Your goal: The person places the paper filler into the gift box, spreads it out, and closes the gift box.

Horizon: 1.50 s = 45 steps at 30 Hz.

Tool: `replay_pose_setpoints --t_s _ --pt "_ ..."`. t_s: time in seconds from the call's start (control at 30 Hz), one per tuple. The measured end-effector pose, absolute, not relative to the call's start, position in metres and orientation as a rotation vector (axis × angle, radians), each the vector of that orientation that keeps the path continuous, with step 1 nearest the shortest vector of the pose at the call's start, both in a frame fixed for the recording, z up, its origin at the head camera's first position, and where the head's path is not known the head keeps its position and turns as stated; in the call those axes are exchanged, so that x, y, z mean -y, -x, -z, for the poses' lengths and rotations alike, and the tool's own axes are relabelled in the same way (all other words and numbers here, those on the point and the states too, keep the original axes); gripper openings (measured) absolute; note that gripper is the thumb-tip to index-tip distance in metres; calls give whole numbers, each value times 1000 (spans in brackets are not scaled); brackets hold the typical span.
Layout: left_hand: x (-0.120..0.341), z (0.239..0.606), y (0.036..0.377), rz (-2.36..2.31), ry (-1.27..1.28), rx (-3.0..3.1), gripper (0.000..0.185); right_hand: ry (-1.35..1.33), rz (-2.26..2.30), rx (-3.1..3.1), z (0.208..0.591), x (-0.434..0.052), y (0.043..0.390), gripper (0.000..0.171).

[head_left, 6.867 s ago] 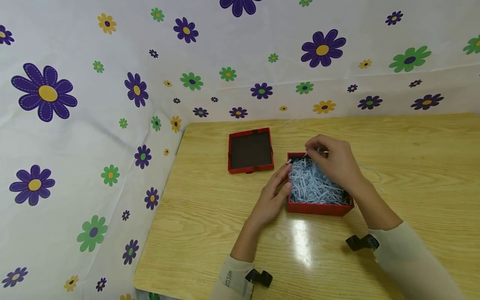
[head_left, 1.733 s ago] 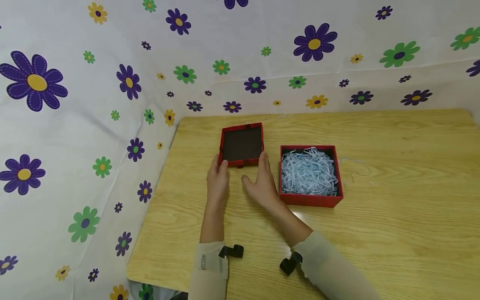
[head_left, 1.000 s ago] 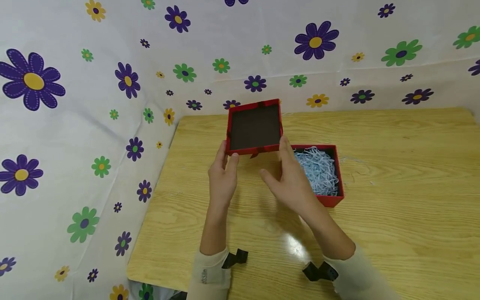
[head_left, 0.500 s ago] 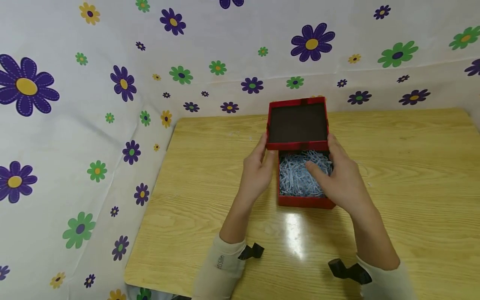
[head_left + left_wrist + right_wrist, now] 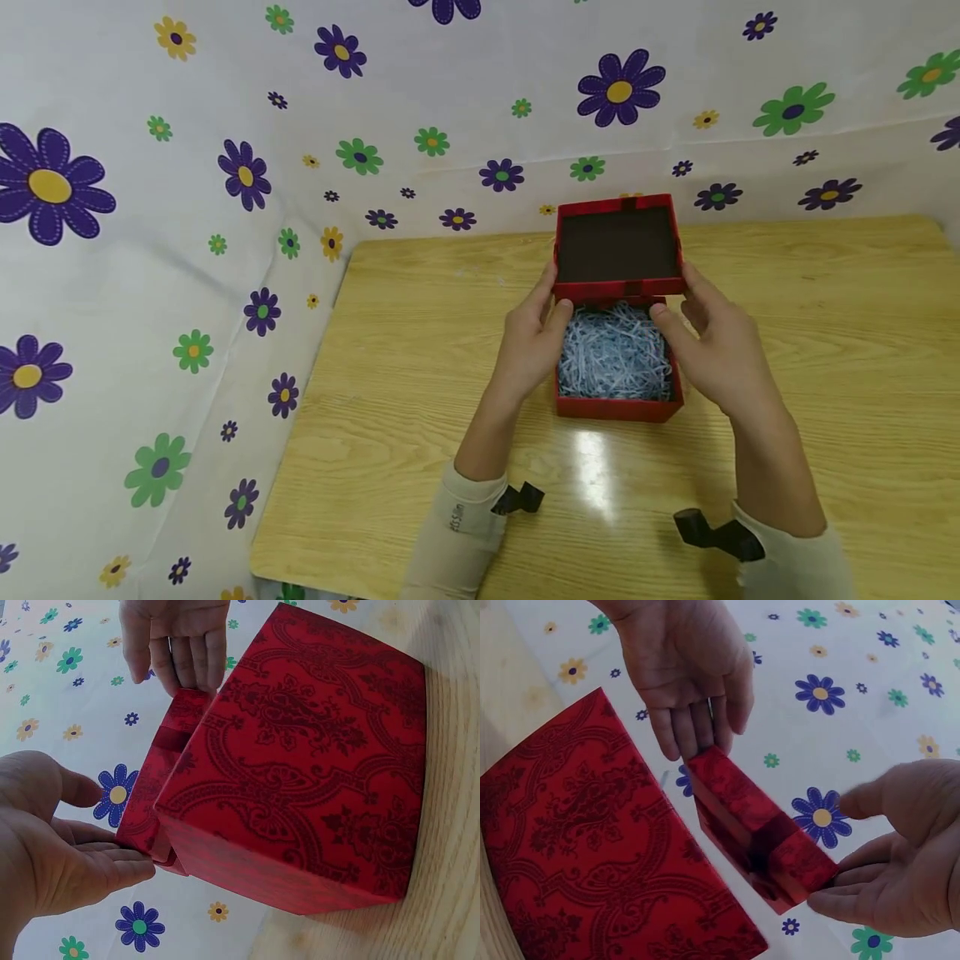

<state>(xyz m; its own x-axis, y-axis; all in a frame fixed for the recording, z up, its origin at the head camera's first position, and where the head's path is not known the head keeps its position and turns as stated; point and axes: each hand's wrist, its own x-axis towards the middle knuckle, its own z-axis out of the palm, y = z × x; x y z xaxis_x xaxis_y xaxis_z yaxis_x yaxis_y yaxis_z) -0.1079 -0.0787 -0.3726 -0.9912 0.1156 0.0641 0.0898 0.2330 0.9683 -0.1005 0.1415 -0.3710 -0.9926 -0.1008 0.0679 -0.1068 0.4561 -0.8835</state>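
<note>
A red patterned lid [image 5: 618, 289] with a dark inside is held up between my two hands, tilted with its inside facing me. It hovers over the back edge of a red box [image 5: 618, 409], which is filled with pale blue shredded paper [image 5: 615, 354]. My left hand [image 5: 530, 342] presses straight fingers against the lid's left side; its thumb stands apart from the lid. On the opposite side, my right hand [image 5: 723, 346] presses the lid with straight fingers, thumb also apart. A dark ribbon [image 5: 772, 836] crosses the lid's side in the right wrist view.
The box stands on a wooden table [image 5: 405, 375]. Behind and to the left hangs a white flowered cloth [image 5: 420, 83]. Small paper scraps [image 5: 480, 273] lie on the table left of the lid.
Both hands left the box's paper filling and went to the lid lying on the left. They lifted it and carried it right, over the back of the box.
</note>
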Motion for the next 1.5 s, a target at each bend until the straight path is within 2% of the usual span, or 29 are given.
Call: replay_pose_setpoints --t_s 0.23,0.43,0.7,0.87,1.03,1.23,1.5 --pt "78 397 116 -2132 -162 -2498 46 163 -1575 2413 383 -134 108 41" --pt "81 417 124 -2322 -56 -2604 30 272 -1685 2216 394 -133 116 29" --pt "86 420 129 -2375 23 -2548 27 364 -1838 2229 397 -138 119 29" --pt "91 422 133 -2448 81 -2362 26 326 -1940 2278 397 -142 118 36" --pt "100 422 135 -2423 29 -2153 39 169 -2124 2244 400 -149 119 48" --pt "105 419 135 -2324 -52 -2120 50 -41 -2037 2417 401 -159 120 57" --pt "105 417 134 -2241 -175 -2149 65 -102 -1834 2596 397 -162 118 56"
